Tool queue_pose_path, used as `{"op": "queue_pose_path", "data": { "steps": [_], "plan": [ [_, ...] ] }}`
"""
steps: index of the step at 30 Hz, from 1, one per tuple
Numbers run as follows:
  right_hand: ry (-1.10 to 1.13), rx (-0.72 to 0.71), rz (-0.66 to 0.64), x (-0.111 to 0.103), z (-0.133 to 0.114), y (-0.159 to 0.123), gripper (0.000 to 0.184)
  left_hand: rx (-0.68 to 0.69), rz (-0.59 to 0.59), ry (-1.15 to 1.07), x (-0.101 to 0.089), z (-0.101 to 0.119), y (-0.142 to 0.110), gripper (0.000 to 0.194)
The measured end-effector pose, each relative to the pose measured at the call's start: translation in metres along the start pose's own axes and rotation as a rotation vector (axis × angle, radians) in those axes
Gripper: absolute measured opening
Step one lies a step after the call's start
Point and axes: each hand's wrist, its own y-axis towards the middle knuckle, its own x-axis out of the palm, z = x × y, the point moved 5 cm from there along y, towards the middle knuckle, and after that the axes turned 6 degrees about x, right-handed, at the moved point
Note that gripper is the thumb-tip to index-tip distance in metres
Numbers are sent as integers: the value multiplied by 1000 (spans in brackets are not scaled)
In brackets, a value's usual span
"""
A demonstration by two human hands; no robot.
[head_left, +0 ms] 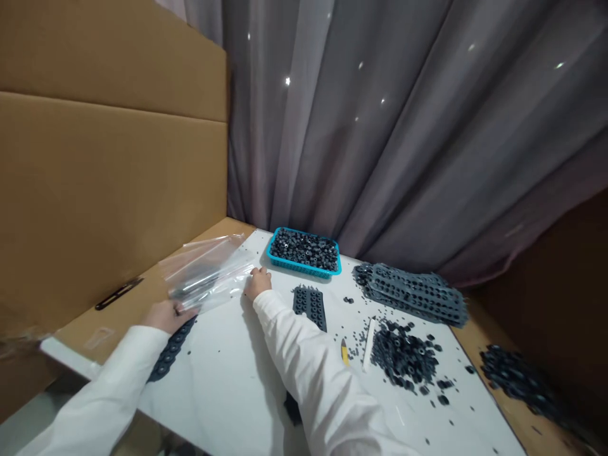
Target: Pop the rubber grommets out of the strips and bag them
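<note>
2 long white sleeves (304, 354), plain fabric, right one creased, bare left hand (166, 315), bare right hand (259, 283)

One blue basket (303, 268), one white stick (368, 346)

Soft, rather dim light covers the bench (218, 386), palest below the blue basket (304, 268). Glare streaks the plastic bags (209, 272) left of the basket; glints dot the dark curtain (403, 145) above it. Far right of it, cardboard (565, 285) sinks into shadow, blurred and stretched.
</note>
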Motion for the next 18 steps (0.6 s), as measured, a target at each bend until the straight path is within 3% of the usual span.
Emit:
{"op": "queue_pose_path", "data": {
  "steps": [2, 4, 7, 8, 9, 10, 11, 13, 15, 18],
  "plan": [
    [58, 14, 2, -6, 3, -7, 52, 62, 13, -39, 2, 10, -12, 30],
    [130, 17, 9, -14, 4, -21, 50, 173, 117, -110, -2, 24, -29, 27],
    [280, 12, -7, -24, 8, -63, 52, 424, 454, -185, -14, 54, -67, 21],
    [372, 17, -59, -24, 11, -81, 53, 554, 507, -213, -12, 67, -81, 17],
    [653, 86, -212, -19, 16, -101, 57, 701, 500, -251, -7, 82, -95, 15],
    [903, 161, -334, -13, 21, -121, 67, 846, 421, -275, 2, 96, -108, 16],
    [1073, 239, -366, -10, 28, -138, 78, 963, 321, -274, 12, 110, -120, 18],
    [1293, 407, -296, -6, 46, -164, 90, 1152, 73, -315, 29, 130, -139, 18],
    [1381, 539, -131, -3, 64, -179, 94, 1150, -66, -415, 37, 139, -143, 24],
    [1456, 614, -2, 2, 78, -190, 88, 759, 17, -449, 36, 130, -117, 32]
  ]
}}
